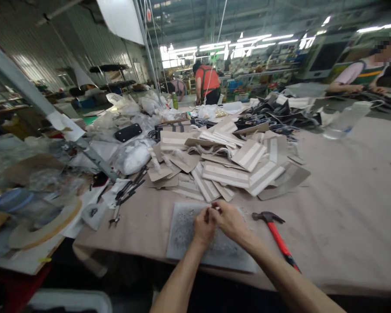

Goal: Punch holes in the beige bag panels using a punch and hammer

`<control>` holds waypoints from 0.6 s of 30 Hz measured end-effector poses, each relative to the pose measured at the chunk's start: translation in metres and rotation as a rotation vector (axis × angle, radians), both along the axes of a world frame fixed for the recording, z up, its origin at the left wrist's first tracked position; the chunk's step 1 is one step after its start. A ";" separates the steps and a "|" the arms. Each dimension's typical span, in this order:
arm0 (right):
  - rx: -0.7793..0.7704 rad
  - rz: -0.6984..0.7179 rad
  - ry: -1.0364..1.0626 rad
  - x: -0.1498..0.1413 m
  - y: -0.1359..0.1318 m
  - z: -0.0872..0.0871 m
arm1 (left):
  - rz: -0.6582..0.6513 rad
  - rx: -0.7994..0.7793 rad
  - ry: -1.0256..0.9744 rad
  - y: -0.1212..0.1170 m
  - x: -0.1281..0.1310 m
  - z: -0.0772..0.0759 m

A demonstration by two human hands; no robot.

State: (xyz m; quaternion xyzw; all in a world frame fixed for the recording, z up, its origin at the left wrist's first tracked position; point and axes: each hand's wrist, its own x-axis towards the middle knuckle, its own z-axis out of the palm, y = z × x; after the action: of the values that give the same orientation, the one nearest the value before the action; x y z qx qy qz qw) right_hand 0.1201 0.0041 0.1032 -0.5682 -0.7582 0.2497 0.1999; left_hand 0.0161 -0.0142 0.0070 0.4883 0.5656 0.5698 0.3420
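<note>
My left hand [204,228] and right hand [230,218] meet above the scuffed slab [181,245], fingers drawn together, on what I cannot tell; claw hammer [278,235] beside, presumably for reach

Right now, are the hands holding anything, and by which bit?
I can't tell: the left hand and right hand come together over the grey slab, too blurred to show anything small between them.

Panels [226,174] block the way ahead; right of the hammer [278,237], the cloth [342,208] lies open.
</note>
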 end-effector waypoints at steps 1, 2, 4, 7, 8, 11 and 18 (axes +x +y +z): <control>0.007 -0.067 -0.058 0.024 0.019 -0.003 | -0.038 -0.020 0.023 0.000 0.000 0.000; 0.023 -0.134 -0.115 0.046 0.037 -0.003 | -0.073 -0.040 0.052 0.001 -0.001 0.000; 0.062 -0.230 -0.204 0.081 0.068 -0.001 | -0.096 -0.069 0.087 0.002 -0.003 -0.001; 0.136 -0.295 -0.276 0.101 0.108 0.009 | -0.073 -0.077 0.084 0.006 -0.005 -0.005; 0.161 -0.296 -0.295 0.100 0.120 0.012 | -0.062 -0.077 0.077 0.007 -0.006 -0.006; 0.204 -0.250 -0.337 0.085 0.152 0.016 | -0.036 -0.088 0.066 0.006 -0.006 -0.009; 0.213 -0.164 -0.327 0.059 0.194 0.016 | -0.074 -0.073 0.133 0.008 -0.007 -0.002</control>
State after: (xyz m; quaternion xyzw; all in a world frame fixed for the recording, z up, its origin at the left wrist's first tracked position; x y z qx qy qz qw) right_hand 0.1786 0.1980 0.1195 -0.6369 -0.7537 0.0555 0.1526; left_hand 0.0089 -0.0063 0.0049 0.5326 0.5892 0.5021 0.3421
